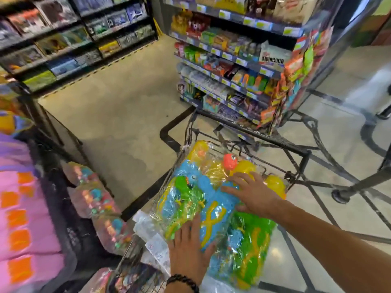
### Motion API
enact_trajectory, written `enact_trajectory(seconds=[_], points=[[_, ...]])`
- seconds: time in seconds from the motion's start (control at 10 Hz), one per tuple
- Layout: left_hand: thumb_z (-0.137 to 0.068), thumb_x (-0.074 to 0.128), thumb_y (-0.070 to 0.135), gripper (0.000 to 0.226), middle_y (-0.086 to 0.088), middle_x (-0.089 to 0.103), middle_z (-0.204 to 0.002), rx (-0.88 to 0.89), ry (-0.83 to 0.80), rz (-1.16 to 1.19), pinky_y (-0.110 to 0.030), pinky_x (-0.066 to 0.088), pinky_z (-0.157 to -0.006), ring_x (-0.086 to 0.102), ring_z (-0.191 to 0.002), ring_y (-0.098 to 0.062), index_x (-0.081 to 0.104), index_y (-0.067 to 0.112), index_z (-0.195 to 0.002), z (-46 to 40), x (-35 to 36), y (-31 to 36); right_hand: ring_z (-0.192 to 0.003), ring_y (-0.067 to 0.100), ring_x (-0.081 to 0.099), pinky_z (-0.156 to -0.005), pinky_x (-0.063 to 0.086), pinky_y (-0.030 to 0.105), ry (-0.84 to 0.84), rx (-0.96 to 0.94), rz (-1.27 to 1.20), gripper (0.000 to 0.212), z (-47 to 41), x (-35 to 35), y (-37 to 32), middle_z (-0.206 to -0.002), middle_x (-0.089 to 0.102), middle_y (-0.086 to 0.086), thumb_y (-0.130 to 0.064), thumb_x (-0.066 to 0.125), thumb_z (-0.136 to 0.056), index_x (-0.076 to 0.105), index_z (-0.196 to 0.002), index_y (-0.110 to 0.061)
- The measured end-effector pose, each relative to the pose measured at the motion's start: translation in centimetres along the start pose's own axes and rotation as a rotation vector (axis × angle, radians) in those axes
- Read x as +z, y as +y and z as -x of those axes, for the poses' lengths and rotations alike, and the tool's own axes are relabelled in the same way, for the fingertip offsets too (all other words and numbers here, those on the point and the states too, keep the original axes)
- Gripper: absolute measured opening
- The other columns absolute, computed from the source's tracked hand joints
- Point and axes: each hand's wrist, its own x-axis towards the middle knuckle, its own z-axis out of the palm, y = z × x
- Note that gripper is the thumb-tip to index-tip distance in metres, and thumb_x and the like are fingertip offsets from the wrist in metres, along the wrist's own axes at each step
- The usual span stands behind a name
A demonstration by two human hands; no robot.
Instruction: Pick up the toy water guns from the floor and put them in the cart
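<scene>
Now both hands are lying flat, fingers spread, on the bagged toy water guns (pixel 211 199) piled in the cart (pixel 304 153); the left hand (pixel 190 248) is pressing the near end of the blue pack; the right hand (pixel 254 193) is pressing farther in, beside the yellow tanks; the pile is overhanging the cart's left rim; bare floor (pixel 118 115) is lying open to the left, between the toy shelves (pixel 63 45) and the snack rack (pixel 243 66) just ahead.
</scene>
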Motion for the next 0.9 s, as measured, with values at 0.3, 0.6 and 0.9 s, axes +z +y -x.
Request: enact_trajectory(seconds=[0.3,0.6,0.9], points=[[-0.090,0.041,0.076,0.093,0.012,0.024,-0.159,0.013,-0.048,-0.024,-0.036,0.029,-0.118,0.026,-0.146,-0.015,-0.020,0.045,-0.153,-0.2,-0.8,-0.1,-0.158,0.031,0.006,-0.122,0.012,0.066,0.093,0.015,-0.102,0.090,0.2,0.8,0.0,-0.172,0.010,0.001,-0.061,0.062,-0.092,0.007,-0.161,-0.045],[-0.084,0.024,0.088,0.091,0.011,0.017,-0.162,0.048,-0.099,-0.030,-0.041,0.031,-0.120,0.021,-0.147,-0.016,-0.020,0.048,-0.153,0.4,-3.8,-1.0,-0.153,0.033,0.027,-0.120,0.026,0.062,0.170,0.106,-0.180,0.095,3.4,-0.4,-0.6,-0.165,0.032,0.000,-0.062,0.069,-0.086,0.012,-0.160,-0.045],[-0.079,0.006,0.089,0.091,0.014,0.018,-0.159,0.100,-0.134,-0.046,-0.036,0.028,-0.120,0.021,-0.145,-0.013,-0.010,0.045,-0.157,1.2,-7.3,-0.6,-0.147,0.025,0.036,-0.114,0.038,0.049,0.325,0.279,-0.358,0.076,7.2,0.1,-2.1,-0.158,0.037,-0.005,-0.062,0.060,-0.092,0.024,-0.157,-0.046]])
